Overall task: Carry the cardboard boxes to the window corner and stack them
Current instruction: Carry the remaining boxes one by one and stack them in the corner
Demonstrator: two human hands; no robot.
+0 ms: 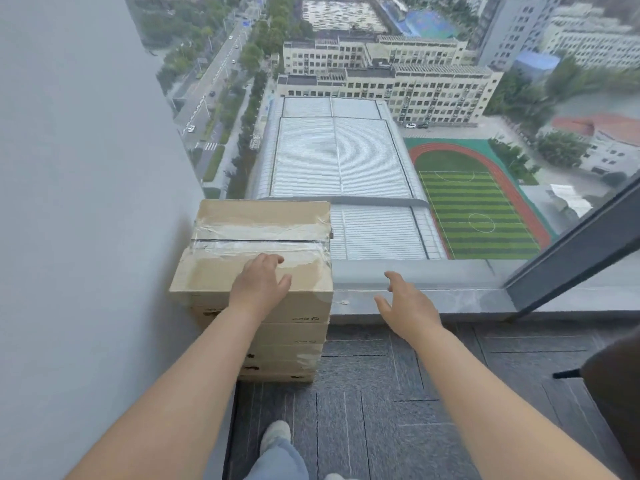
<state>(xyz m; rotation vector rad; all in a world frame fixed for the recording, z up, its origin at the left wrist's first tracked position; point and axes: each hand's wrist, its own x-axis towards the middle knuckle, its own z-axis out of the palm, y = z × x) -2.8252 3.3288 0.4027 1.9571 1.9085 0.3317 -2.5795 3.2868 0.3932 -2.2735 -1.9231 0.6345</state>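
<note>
Cardboard boxes [287, 336] stand stacked in the corner where wall [86, 202] meets window [381, 133], about four high, though the seams are hard to count. Left hand [259, 284] rests on the top box [263, 230], fingers loosely spread; right hand [407, 306] hovers empty, fingers apart. Stacking looks nearly finished.

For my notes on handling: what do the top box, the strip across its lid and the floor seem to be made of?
Top box: brown cardboard, matte, with scuffed pale patches. Strip: probably clear plastic tape, glossy and wrinkled. Floor: likely grey carpet tiles, by the ribbed texture and seams.
</note>
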